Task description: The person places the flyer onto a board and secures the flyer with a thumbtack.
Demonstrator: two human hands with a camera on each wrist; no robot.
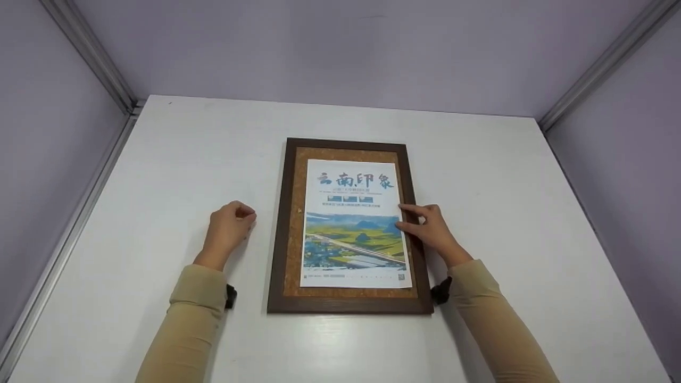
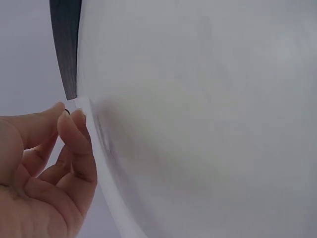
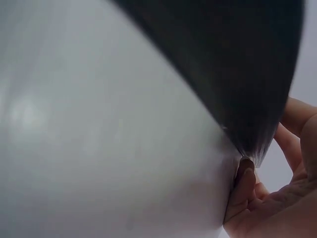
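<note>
Fingertips of the right hand (image 1: pixel 433 230) press the poster's (image 1: pixel 354 223) right edge at frame centre; easing off could let it skew on the corkboard frame (image 1: pixel 348 306). Left hand (image 1: pixel 230 226), curled left of the frame, seems to pinch something tiny that could drop.

A: Setting, what was it?

B: A recording booth or test cell, not a home. A plain white table (image 1: pixel 159 175) stood boxed in by lilac partition walls (image 1: pixel 48 159) at nine, twelve and three o'clock.

A: Supporting evidence?

B: Aluminium corner rails (image 1: pixel 90 53) joined the panels at eleven and one o'clock; bare, unfurnished surfaces throughout.
</note>
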